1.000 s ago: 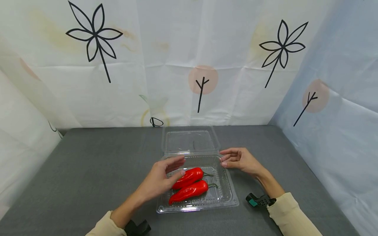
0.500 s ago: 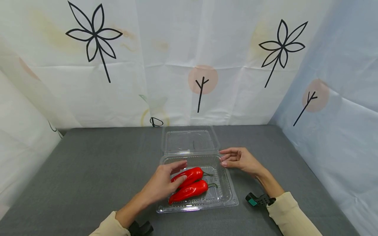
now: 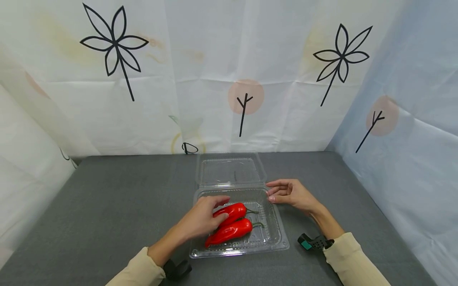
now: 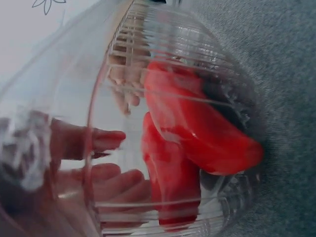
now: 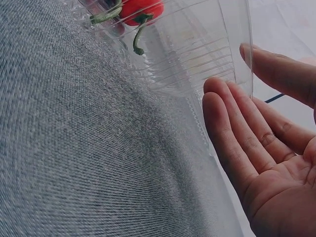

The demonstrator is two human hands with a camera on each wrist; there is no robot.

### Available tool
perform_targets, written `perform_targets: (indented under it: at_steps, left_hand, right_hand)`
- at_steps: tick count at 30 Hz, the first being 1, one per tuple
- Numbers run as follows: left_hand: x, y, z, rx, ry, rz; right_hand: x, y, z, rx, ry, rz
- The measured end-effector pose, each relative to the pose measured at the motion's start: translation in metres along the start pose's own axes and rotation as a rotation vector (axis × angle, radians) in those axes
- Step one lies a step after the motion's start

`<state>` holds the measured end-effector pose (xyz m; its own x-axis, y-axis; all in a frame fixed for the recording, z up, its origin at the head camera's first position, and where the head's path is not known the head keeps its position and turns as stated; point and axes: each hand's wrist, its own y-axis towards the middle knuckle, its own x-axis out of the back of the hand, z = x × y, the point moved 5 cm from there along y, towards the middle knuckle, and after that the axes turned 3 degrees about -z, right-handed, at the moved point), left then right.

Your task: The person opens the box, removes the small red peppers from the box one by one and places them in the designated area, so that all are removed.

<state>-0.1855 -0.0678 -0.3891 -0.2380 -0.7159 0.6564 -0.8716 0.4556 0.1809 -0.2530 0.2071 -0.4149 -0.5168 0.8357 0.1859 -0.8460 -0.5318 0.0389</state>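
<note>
Two red peppers, the far one (image 3: 234,211) and the near one (image 3: 229,232), lie side by side in a clear plastic clamshell container (image 3: 275,234), green stems to the right. My left hand (image 3: 200,216) reaches over the container's left side. Its thumb lies over the far pepper and its fingers reach behind it; firm contact cannot be told. Through the clear wall in the left wrist view, its fingers (image 4: 121,190) show beside a pepper (image 4: 170,177). My right hand (image 3: 295,194) touches the container's right rim near the hinge with fairly straight fingers (image 5: 247,133).
The container's lid (image 3: 230,169) is folded back flat behind its base, toward the back edge of the grey tabletop (image 3: 118,206). White printed cloth (image 3: 200,79) hangs at the back and both sides. Dark wrist devices (image 3: 315,242) are on both wrists.
My left hand has moved down and slightly right, from above the container onto the far pepper's left part. My right hand stays at the rim, and the peppers hardly move.
</note>
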Motion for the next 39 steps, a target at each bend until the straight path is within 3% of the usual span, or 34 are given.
perform_targets:
  at_steps: [15,21,26,32,39]
  left_hand:
    - [-0.005,0.013,0.007,0.098,-0.056,0.088]
    - [-0.007,0.015,0.008,0.134,-0.022,0.105]
    - [-0.009,0.016,0.008,0.128,-0.004,0.104]
    - [-0.008,0.016,0.007,0.128,-0.069,0.095]
    - [-0.007,0.016,0.008,0.119,-0.081,0.077]
  right_hand:
    - [-0.001,0.002,0.001,0.022,0.013,0.012]
    - [-0.001,0.001,0.001,0.019,0.019,0.013]
    - [-0.002,0.0,0.0,0.018,0.023,0.013]
    - [-0.002,0.0,0.001,0.02,0.022,0.016]
    - [-0.002,-0.001,0.002,0.006,0.026,0.006]
